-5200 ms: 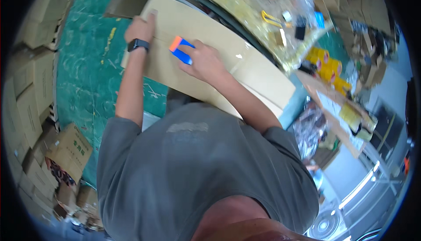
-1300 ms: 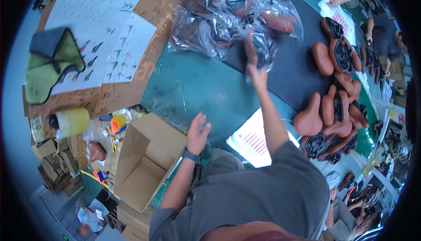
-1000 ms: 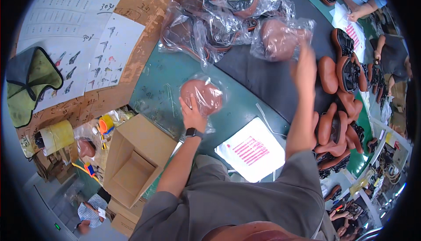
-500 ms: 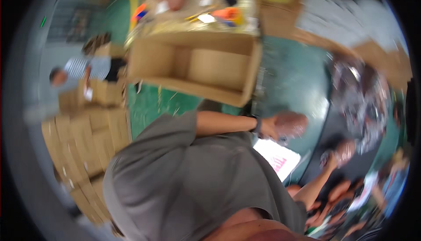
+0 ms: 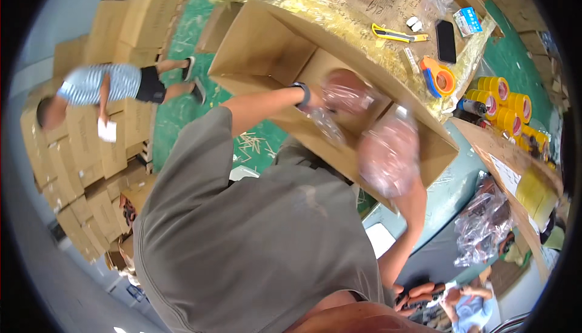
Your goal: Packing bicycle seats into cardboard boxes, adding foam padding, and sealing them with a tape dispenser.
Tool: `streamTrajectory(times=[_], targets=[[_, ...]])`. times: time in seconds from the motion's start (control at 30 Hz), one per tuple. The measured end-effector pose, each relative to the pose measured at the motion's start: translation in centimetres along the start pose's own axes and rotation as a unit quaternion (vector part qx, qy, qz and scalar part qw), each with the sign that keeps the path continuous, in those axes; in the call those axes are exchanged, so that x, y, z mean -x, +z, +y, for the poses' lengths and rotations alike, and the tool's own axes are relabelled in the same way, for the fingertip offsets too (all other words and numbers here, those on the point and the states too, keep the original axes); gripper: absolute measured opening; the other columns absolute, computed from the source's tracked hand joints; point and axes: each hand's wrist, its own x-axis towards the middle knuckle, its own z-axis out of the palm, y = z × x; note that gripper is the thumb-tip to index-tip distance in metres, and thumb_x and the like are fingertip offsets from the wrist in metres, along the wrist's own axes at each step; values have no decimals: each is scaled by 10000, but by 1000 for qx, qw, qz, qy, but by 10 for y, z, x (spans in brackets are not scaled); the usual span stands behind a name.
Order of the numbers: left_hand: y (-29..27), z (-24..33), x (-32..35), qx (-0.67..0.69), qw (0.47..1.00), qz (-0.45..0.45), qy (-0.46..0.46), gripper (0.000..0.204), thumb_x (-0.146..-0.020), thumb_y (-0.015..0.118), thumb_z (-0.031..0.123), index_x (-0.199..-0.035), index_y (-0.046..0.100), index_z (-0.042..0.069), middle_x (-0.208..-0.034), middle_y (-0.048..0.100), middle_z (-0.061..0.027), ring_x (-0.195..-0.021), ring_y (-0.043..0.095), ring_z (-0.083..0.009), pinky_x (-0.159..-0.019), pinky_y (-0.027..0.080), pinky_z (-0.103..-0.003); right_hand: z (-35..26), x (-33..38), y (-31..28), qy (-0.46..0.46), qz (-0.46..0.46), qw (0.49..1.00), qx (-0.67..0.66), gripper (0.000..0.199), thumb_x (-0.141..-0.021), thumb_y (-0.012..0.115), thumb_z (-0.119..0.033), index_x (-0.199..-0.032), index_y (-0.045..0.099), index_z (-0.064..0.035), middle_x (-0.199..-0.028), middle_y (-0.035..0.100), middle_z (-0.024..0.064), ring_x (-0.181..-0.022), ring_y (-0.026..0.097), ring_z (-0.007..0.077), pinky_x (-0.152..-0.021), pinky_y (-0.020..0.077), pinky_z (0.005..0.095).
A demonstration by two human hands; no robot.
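Table [image 5: 397,11] behind, open box [image 5: 254,42] gives our left hand [image 5: 311,99] and right hand [image 5: 410,187] room for bagged seats [image 5: 388,151]; finger grip unclear.

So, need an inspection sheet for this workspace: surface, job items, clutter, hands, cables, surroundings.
Surface: workbench, brown, written on, yellow film along its near edge.
Job items: open carton; one bagged brown saddle inside it, a second bagged saddle over its right part, blurred.
Clutter: yellow cutter knife, phone, orange-and-blue tape dispenser, all on the workbench.
Hands: left hand at the first saddle, grip unclear; right hand holds the second, partly hidden.
Cables: nothing seen for certain.
Surroundings: stacked cartons and person in striped shirt at left; yellow tape rolls at right.
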Motion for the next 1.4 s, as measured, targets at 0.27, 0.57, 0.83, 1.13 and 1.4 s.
streamTrajectory(times=[0.27, 0.57, 0.83, 1.13, 1.4], targets=[[-45, -440, -181, -252, 951, 177, -13, 902, -963, 722, 563, -1699, 425, 136, -1755, 443, -137, -1536, 511, -234, -1244, 466, -383, -161, -398, 323, -168, -287, 854, 401, 308, -1001, 719, -262, -1287, 797, -174, -1335, 796, 104, -1207, 782, 305, -1044, 609, 472], [-101, -450, -226, -347, 847, 372, 154, 606, -1065, 614, 510, -1554, 630, 152, -1610, 599, -172, -1409, 608, -321, -1142, 522, -459, -236, -442, 405, -130, -106, 895, -413, 450, -1079, 655, -440, -1256, 812, -58, -1120, 815, 160, -997, 754, 244, -903, 609, 440], [-18, -168, -149, -34, 963, 236, 122, 942, -942, 834, 332, -1684, 382, -33, -1675, 479, -307, -1547, 451, -476, -1306, 352, -506, -19, -189, 40, -148, 160, 897, -384, 272, -1037, 741, -130, -1291, 770, -38, -1117, 798, 131, -1053, 768, 246, -1001, 600, 407], [174, 313, 74, 90, 905, 222, 353, 631, -1034, 694, 25, -1620, 466, -37, -1526, 622, -230, -1432, 605, -286, -1199, 484, -433, 575, -27, -110, 538, 579, 610, -60, 913, -791, 956, -469, -1405, 543, 67, -1375, 636, 299, -1264, 623, 492, -1080, 524, 576], [373, 597, -57, 62, 920, 39, 385, 1022, -989, 837, 179, -1741, 174, -18, -1726, 361, -318, -1554, 474, -402, -1274, 401, -473, 539, 23, -83, 266, 370, 759, -465, 724, -871, 850, -610, -1084, 702, 67, -955, 766, 301, -963, 784, 411, -800, 583, 499]])
